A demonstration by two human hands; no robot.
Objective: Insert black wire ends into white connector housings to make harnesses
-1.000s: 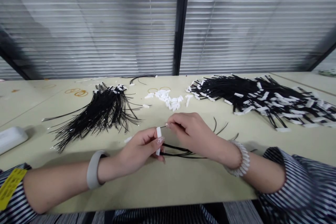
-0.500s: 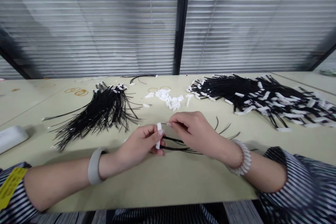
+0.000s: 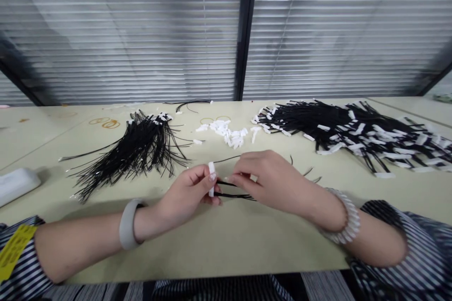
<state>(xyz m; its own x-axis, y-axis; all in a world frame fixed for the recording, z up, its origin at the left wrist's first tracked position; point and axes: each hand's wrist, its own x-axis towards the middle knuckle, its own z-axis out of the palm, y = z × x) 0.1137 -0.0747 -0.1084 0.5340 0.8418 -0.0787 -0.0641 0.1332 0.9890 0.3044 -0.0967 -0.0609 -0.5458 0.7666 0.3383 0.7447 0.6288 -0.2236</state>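
Note:
Between the thumb and fingers of my left hand (image 3: 192,186) a white connector housing (image 3: 212,169) stands upright. Several black wires (image 3: 233,195) run from its right side toward my right hand (image 3: 273,178). My right hand's thumb and forefinger are curled close together at the wires, a short way right of the housing. One thin wire (image 3: 228,158) arches from near the housing's top to behind my right fingers. Loose wire ends stick out beyond the right hand. The wires' paths under my right palm are hidden.
A bundle of black wires (image 3: 130,155) lies to the left. Loose white housings (image 3: 229,132) are heaped at the middle back. A large pile of wired harnesses (image 3: 328,122) spreads at the right. Rubber bands (image 3: 110,123) and a white case (image 3: 17,186) lie on the left.
My right hand has shifted slightly right and down along the wires, away from the housing's top. The thin upper wire now shows as an arch. My left hand keeps its hold.

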